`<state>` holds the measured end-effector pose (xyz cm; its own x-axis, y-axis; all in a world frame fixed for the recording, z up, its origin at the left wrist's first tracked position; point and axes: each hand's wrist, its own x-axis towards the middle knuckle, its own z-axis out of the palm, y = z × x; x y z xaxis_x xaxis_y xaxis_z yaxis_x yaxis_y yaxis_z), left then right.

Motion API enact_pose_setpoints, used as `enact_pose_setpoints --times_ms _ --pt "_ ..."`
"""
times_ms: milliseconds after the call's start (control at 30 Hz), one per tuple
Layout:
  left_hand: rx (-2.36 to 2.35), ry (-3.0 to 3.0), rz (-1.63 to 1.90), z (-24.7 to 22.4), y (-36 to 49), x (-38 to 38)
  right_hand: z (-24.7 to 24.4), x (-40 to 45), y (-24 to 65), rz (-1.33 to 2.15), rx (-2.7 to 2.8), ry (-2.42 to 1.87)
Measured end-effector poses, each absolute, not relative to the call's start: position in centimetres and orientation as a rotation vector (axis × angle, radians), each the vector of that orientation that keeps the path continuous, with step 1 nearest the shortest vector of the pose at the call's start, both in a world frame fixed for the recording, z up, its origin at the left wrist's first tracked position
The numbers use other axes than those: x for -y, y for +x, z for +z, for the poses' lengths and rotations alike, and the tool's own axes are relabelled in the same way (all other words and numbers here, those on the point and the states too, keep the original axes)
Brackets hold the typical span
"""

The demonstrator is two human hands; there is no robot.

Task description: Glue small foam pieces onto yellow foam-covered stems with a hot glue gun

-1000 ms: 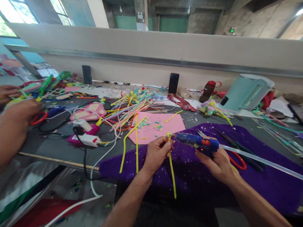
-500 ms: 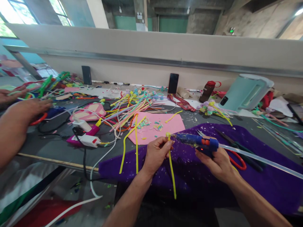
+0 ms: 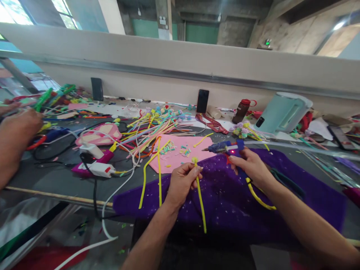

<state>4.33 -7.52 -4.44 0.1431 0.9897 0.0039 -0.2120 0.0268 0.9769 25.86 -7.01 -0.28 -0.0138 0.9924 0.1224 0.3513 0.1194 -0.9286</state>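
Observation:
My left hand (image 3: 182,183) pinches a yellow pipe cleaner (image 3: 201,206) near its top, where a small pale-yellow tuft shows; the rest hangs down. My right hand (image 3: 250,165) grips a blue glue gun (image 3: 225,148) with a lit red light. Its nozzle points left, above and apart from the tuft. A curved yellow pipe cleaner (image 3: 257,197) shows below my right hand; whether that hand holds it I cannot tell. Two yellow pipe cleaners (image 3: 159,176) lie left of my left hand, across a pink sheet (image 3: 194,159) with small cut pieces on it.
A purple cloth (image 3: 225,202) covers the table's front. Pipe cleaners (image 3: 157,129) are heaped behind the pink sheet. At left are a power strip (image 3: 98,167), a white cable (image 3: 112,198) and another person's hand (image 3: 25,123). A kettle (image 3: 284,114) and bottle (image 3: 241,111) stand back right.
My right hand has lifted the glue gun away from the tuft and turned it. The view has shifted slightly. The other person's hand at left has moved.

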Motion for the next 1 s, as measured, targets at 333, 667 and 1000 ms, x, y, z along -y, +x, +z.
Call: enact_pose_setpoints --times_ms 333,667,1000 --pt "-0.751 0.889 1.115 -4.3 3.8 7.2 -5.4 0.1 25.0 1.045 1.684 -1.671" --pt "-0.702 0.828 0.941 -4.4 3.7 6.9 -1.0 5.6 22.9 0.604 2.085 -0.99" --pt "-0.742 0.839 0.901 -4.5 3.9 6.9 -1.3 5.9 21.1 0.507 2.178 -0.746"
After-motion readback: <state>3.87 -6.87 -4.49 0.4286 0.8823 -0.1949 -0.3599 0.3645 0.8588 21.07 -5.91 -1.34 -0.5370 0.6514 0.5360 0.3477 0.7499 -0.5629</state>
